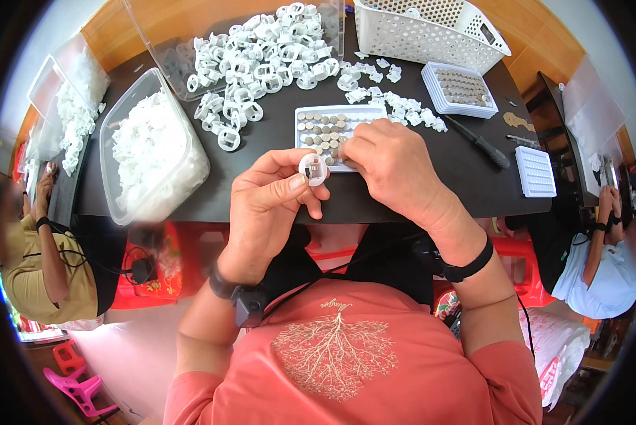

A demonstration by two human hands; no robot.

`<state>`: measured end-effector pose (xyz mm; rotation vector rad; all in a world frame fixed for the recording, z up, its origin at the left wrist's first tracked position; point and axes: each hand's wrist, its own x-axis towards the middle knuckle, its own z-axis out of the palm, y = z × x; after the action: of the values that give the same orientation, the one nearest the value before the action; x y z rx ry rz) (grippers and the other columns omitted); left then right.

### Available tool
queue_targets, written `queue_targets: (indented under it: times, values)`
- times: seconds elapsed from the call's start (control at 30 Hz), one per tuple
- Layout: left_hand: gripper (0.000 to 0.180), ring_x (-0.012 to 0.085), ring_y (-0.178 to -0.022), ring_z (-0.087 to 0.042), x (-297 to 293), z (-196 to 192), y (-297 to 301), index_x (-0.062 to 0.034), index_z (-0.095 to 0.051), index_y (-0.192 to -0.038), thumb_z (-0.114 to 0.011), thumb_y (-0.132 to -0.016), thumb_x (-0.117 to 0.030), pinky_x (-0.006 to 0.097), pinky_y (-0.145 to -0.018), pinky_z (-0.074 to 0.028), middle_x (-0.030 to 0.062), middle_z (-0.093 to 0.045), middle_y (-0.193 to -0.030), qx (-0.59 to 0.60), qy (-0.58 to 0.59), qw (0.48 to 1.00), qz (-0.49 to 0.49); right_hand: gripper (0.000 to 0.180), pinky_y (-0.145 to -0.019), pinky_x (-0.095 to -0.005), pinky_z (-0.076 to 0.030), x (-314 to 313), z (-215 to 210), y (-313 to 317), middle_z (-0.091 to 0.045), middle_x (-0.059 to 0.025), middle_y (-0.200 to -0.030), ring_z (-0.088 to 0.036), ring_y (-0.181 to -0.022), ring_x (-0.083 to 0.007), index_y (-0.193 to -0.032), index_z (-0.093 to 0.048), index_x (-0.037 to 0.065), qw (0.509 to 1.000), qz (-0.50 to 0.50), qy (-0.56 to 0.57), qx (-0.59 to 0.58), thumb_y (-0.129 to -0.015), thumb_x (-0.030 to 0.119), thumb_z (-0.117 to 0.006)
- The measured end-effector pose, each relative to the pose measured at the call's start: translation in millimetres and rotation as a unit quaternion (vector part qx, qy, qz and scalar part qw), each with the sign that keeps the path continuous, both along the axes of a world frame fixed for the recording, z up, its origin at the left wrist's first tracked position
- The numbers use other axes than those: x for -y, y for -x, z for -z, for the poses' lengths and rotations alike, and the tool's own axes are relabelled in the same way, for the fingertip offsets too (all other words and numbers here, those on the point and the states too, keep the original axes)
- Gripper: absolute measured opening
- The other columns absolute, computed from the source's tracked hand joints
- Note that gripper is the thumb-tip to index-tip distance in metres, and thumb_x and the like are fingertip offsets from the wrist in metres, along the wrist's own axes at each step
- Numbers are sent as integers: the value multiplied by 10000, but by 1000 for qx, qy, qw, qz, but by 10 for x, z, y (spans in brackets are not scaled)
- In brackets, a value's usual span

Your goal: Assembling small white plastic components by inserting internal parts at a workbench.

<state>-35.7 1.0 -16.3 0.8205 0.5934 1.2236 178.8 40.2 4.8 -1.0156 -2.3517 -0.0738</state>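
Note:
Between the thumb and fingers of my left hand (272,188) is a round white plastic housing (314,169), its hollow side facing up with small dark and metallic parts inside. My right hand (396,166) reaches over the right side of a white tray (366,110), its fingertips bent together at the tray. Whatever they pinch, if anything, is hidden behind the knuckles. Several rows of small round silver-grey button cells (323,130) lie in the tray. Loose white housings (261,64) like the held one are heaped beyond my left hand.
Small white plastic pieces (406,110) lie behind the tray. Stacked trays of cells (462,91), a black-handled screwdriver (482,144) and a blue-white tray (536,172) are at right. A clear tub (194,159) of white parts stands left; a white basket (431,39) stands behind. People sit at both sides.

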Motion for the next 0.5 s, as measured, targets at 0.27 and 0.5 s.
queue_targets:
  times: [0.27, 0.5]
  values:
    - [326, 239, -817, -698, -1, -30, 0, 67, -615, -1180, -697, -908, -93, 314, -602, -569, 209, -692, -1037, 6, 8, 1000, 5, 108, -664, -407, -475, 77, 14, 29, -571, -81, -797, -598, -768, -290, -848, -589, 63, 993, -1, -39, -113, -761, 15, -633]
    - [299, 228, -814, -703, 36, -72, -71, 77, -619, -1165, -700, -903, -40, 308, -599, -570, 180, -701, -1015, 9, 29, 1000, 1, 201, -599, -385, -469, 184, 151, 304, -569, -70, -753, -587, -671, -274, -911, -612, 53, 953, -17, -140, -269, -731, 6, -689]
